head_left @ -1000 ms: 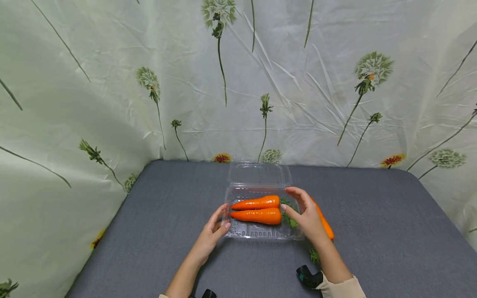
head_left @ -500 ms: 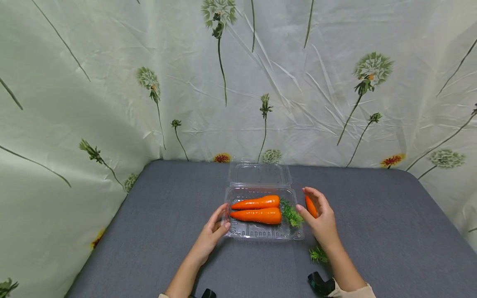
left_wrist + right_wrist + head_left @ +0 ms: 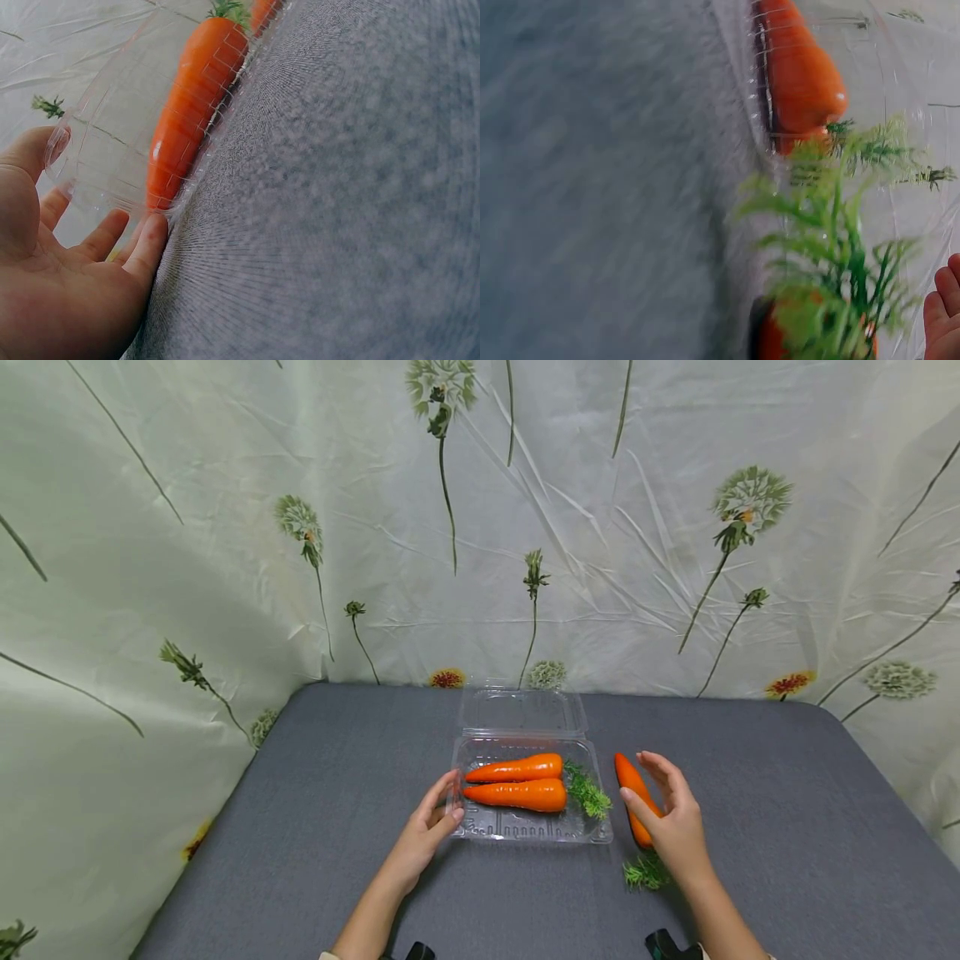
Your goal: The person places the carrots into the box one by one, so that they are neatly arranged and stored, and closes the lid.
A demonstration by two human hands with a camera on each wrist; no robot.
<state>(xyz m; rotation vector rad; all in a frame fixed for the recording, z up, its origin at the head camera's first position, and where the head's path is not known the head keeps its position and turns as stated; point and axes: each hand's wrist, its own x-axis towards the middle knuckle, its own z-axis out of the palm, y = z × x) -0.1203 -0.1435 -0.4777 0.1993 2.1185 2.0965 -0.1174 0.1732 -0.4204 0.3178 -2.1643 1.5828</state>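
A clear plastic clamshell container [image 3: 502,828] lies with its lid folded back, holding two orange carrots [image 3: 517,794] side by side with green tops [image 3: 587,791] at their right ends. My left hand [image 3: 426,828] holds the container's left end; in the left wrist view the thumb is at the rim and the fingers lie against the wall. A third carrot [image 3: 632,781] rests on the table right of the container, its leafy top [image 3: 645,871] toward me. Over this carrot's right side is my right hand [image 3: 675,827], thumb and fingers spread with nothing between them.
The raised lid [image 3: 522,710] leans away at the container's back. A grey cloth covers the table [image 3: 337,760], and a flower-printed curtain [image 3: 600,527] hangs behind it. Dark wrist devices [image 3: 663,943] sit at both wrists.
My right hand has moved right and toward me, from the container's right end to the loose carrot. My left hand, the container and the two carrots inside have stayed in place.
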